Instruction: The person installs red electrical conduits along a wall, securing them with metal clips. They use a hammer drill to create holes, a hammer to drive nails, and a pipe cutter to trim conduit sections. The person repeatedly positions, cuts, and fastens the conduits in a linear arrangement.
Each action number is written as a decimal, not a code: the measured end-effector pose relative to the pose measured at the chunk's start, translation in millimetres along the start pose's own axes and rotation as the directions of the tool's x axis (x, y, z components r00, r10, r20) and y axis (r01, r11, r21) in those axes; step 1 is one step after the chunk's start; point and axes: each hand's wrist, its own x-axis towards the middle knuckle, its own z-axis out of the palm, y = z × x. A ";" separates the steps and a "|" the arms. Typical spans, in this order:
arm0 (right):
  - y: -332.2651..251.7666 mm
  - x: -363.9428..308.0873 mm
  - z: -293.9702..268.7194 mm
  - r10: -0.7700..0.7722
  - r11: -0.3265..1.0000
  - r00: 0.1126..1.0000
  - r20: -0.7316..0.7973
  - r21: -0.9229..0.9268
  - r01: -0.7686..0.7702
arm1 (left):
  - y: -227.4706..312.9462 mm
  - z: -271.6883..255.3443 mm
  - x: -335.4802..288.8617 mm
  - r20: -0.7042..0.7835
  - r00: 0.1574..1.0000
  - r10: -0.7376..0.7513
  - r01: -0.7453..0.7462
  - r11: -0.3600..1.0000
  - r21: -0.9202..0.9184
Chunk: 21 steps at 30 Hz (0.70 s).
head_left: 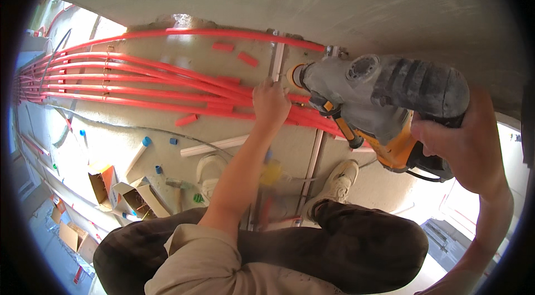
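Observation:
A grey and yellow rotary hammer drill lies on its side in the air above red pipes. My right hand is wrapped round its rear handle. An orange ring surrounds its nose, which points left toward my left hand. The left fingers are curled closed over the pipe bundle, at the lower end of a pale narrow strip. What they pinch, if anything, is hidden. Black side-handle parts hang below the drill body.
A bare wall rises beyond the pipes. Short red pipe pieces lie on the floor. To the left are open cardboard boxes, a hammer, blue caps and a dark cable. My shoes stand near a floor strip.

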 end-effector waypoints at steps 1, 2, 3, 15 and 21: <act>-1.7 2.0 2.1 -0.018 0.999 1.000 -0.013 -0.050 0.017 | -0.5 -0.5 -2.6 0.003 0.999 0.039 -0.039 0.999 0.016; -3.2 5.0 6.3 -0.079 0.990 0.995 -0.057 -0.122 0.072 | -0.9 -0.6 -5.2 0.008 0.997 0.075 -0.075 0.997 0.031; -4.7 8.6 11.5 -0.143 0.973 0.985 -0.096 -0.194 0.123 | -1.0 -0.3 -7.0 0.035 0.994 0.101 -0.102 0.994 0.047; -24.9 36.5 30.3 -0.076 0.971 0.994 -0.076 -0.234 0.056 | 52.7 1.5 -23.9 0.076 0.987 0.145 -0.137 0.986 -0.097; -32.9 33.9 27.7 0.228 0.962 0.972 -0.060 -0.137 -0.234 | -22.7 -16.2 28.7 -0.205 0.930 0.306 -0.294 0.952 0.084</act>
